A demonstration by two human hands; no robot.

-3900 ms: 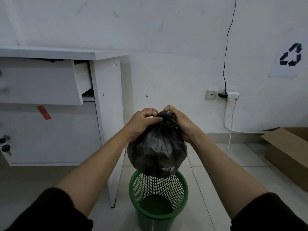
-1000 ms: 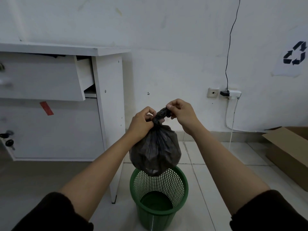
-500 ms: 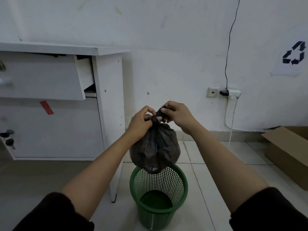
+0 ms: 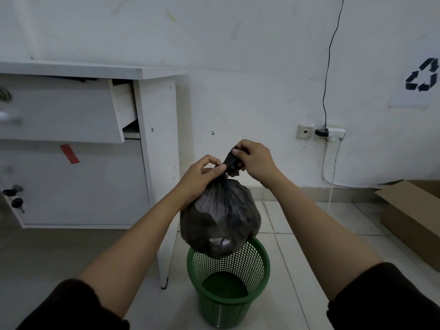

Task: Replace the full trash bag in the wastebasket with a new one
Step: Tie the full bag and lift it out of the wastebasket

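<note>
Trash bag above wastebasket; left hand pinches neck, right hand grips twist at 12. Cinch tight.

One bag, one wastebasket (green), one box

Dim, flat, bluish indoor light, soft faint shadows, no glare, wide-angle bending at edges, left edge blurred

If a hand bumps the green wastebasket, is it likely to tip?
Probably yes. The green wastebasket stands unlined with nothing in it, and its mesh walls look light. It narrows toward the base, so a sideways knock near the rim may tip it. Once down, its round shape might roll.
</note>
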